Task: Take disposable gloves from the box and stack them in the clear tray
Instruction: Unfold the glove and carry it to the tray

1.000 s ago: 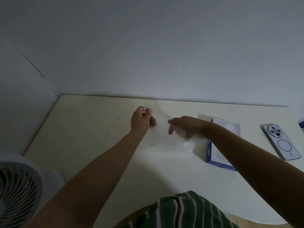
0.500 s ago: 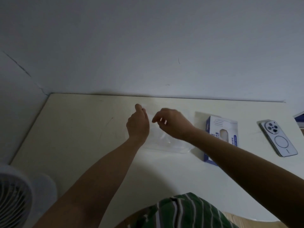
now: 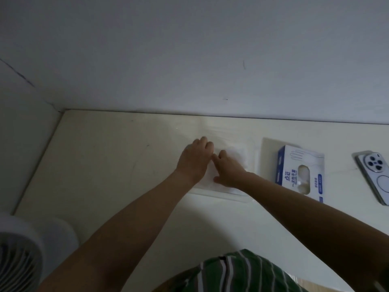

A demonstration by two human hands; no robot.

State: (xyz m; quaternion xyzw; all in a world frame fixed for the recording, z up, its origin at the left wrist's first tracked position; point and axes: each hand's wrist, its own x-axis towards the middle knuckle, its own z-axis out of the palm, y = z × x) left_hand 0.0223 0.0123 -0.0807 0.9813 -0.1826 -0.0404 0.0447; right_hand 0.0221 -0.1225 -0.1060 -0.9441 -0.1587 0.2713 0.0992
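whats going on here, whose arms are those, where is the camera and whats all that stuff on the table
There is no machine here: a person is working with bare hands. The picture comes from one wide-angle camera worn on their head, looking forward and down, so the arms reach in from the bottom edge and the striped shirt is their own.

The pale table stands against a wall. In the middle lies a shallow clear tray, hard to see because it is see-through. Right of it stands the glove box, and further right a phone lies face down. A white fan shows at the lower left.

Both hands are down in the tray on a thin, filmy glove. The right hand seems to press it flat. The left hand has its fingers curled out of sight, so I cannot tell whether it pinches the glove.
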